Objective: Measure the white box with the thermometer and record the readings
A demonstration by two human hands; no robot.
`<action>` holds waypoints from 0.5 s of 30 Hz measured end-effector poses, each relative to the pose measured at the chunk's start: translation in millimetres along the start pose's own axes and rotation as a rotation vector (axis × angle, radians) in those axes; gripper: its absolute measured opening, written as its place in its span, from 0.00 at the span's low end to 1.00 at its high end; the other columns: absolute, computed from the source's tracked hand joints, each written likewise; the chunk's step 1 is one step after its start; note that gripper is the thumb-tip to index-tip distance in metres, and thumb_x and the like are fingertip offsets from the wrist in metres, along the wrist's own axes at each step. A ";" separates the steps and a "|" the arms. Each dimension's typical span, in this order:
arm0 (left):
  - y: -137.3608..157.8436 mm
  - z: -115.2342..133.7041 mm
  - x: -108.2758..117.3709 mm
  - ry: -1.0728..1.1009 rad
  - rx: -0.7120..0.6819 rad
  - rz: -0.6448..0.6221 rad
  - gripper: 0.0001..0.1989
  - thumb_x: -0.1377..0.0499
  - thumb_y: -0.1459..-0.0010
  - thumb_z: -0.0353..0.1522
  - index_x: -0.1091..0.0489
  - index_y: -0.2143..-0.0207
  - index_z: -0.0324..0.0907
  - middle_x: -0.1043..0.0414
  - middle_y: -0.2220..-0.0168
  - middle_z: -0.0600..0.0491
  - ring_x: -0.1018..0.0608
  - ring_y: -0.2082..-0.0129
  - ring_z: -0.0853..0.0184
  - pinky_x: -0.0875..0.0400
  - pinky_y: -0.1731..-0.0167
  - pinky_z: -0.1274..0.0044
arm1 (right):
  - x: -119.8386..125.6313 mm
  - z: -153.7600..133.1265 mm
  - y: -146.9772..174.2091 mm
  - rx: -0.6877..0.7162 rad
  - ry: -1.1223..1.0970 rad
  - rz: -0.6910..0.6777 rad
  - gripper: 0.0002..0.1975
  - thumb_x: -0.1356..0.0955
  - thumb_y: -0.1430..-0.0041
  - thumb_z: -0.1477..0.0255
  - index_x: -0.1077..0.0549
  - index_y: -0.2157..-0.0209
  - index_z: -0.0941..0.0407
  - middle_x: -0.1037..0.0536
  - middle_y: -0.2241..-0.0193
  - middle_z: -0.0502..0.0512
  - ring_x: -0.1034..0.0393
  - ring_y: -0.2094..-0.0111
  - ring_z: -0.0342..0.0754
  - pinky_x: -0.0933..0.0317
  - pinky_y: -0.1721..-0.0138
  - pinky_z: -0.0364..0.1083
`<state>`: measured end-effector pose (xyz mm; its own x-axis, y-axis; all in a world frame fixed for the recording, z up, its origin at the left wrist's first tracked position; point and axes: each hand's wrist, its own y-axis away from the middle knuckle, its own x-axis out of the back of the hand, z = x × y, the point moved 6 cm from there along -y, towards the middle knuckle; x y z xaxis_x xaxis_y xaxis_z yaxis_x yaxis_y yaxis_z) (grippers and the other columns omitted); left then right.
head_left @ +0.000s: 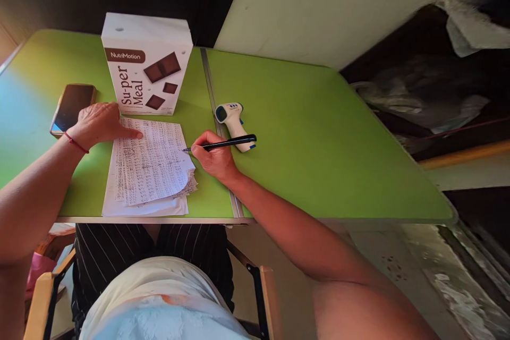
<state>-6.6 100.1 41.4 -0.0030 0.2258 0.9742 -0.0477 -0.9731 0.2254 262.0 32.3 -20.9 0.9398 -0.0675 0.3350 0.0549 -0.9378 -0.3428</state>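
Observation:
A stack of handwritten paper sheets [155,170] lies on the green table, with the lower right corners curling up. My left hand [101,125] rests at the top left of the stack, its thumb stretched across the top sheet; the other fingers point toward the white box and partly hide behind the hand. In my right hand [215,156] is a black pen [229,142], pinched between thumb and fingers. The pen's tip is at the right edge of the written page. Whether it touches the paper is hard to tell.
A white NutriMotion box [149,69] stands upright behind the papers. To the left lies a smartphone [74,106]. A white infrared thermometer [235,125] lies behind my right hand. The green table [319,143] has a metal seam [211,74] and meets a wall at the back.

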 end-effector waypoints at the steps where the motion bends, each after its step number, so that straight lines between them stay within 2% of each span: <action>1: -0.4 -0.5 -0.3 0.001 -0.001 0.004 0.37 0.34 0.56 0.65 0.22 0.60 0.43 0.20 0.61 0.39 0.18 0.53 0.37 0.26 0.56 0.61 | 0.6 -0.1 -0.1 -0.005 -0.001 0.012 0.10 0.31 0.47 0.64 0.36 0.76 0.50 0.33 0.81 0.44 0.40 0.77 0.43 0.40 0.73 0.46; 6: -3.0 -3.8 -2.3 0.065 0.000 0.016 0.37 0.31 0.60 0.65 0.23 0.63 0.44 0.21 0.63 0.40 0.19 0.52 0.35 0.27 0.55 0.60 | 4.3 0.5 -0.4 -0.017 0.020 0.082 0.07 0.32 0.48 0.66 0.35 0.76 0.50 0.32 0.80 0.45 0.38 0.76 0.45 0.38 0.71 0.46; 15: -4.4 -4.4 -2.8 0.085 0.001 0.038 0.37 0.30 0.60 0.65 0.22 0.62 0.45 0.22 0.63 0.41 0.19 0.53 0.37 0.27 0.55 0.60 | 2.0 3.5 0.4 -0.018 0.035 0.044 0.09 0.31 0.46 0.66 0.36 0.75 0.50 0.31 0.80 0.45 0.38 0.75 0.45 0.38 0.71 0.46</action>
<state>-10.7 103.9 37.7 -0.0895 0.1918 0.9773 -0.0446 -0.9811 0.1885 265.1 33.0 -23.4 0.9288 -0.1207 0.3505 0.0070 -0.9396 -0.3421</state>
